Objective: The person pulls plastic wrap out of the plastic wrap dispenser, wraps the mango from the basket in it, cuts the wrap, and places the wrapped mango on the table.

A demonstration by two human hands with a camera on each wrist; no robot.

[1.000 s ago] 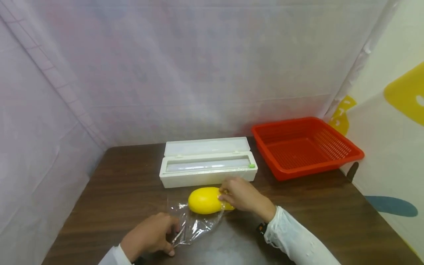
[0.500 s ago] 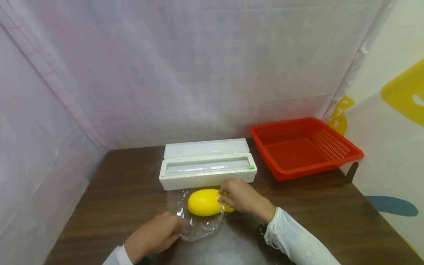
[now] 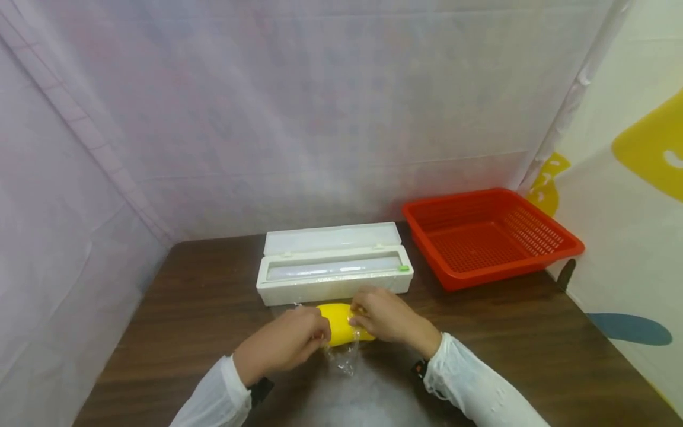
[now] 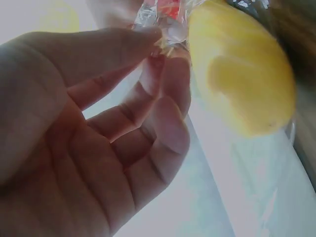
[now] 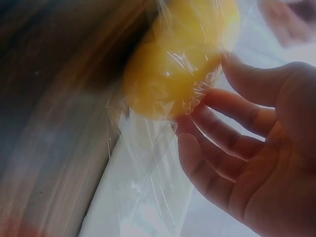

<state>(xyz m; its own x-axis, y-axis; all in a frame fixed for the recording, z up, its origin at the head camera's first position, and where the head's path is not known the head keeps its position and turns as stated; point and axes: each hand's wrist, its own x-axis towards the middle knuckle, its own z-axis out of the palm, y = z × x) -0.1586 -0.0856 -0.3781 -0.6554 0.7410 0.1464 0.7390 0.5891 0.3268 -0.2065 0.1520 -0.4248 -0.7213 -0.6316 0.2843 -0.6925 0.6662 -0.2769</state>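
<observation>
A smooth yellow oblong fruit [image 3: 336, 326] lies on the table in front of the white box, with clear cling film [image 3: 344, 359] around it. My left hand [image 3: 288, 338] covers its left end in the head view; in the left wrist view the thumb and fingertips pinch a bunched edge of film beside the fruit. At the right end, my right hand [image 3: 386, 314] pinches film against the fruit's side. Through the right wrist view, wrinkled film [image 5: 182, 64] shows stretched over the yellow skin and trailing beyond it.
Just behind the hands stands a long white cling film box [image 3: 336, 290], lid raised, with a roll [image 3: 333, 268] inside and a green cutter slider [image 3: 404, 268] at its right. A red perforated basket [image 3: 453, 280] sits at the back right. White sheeting hangs behind the table.
My left hand has moved right and away from me, drawing the film's loose left part up to the fruit. My right hand stays at the fruit's right end.
</observation>
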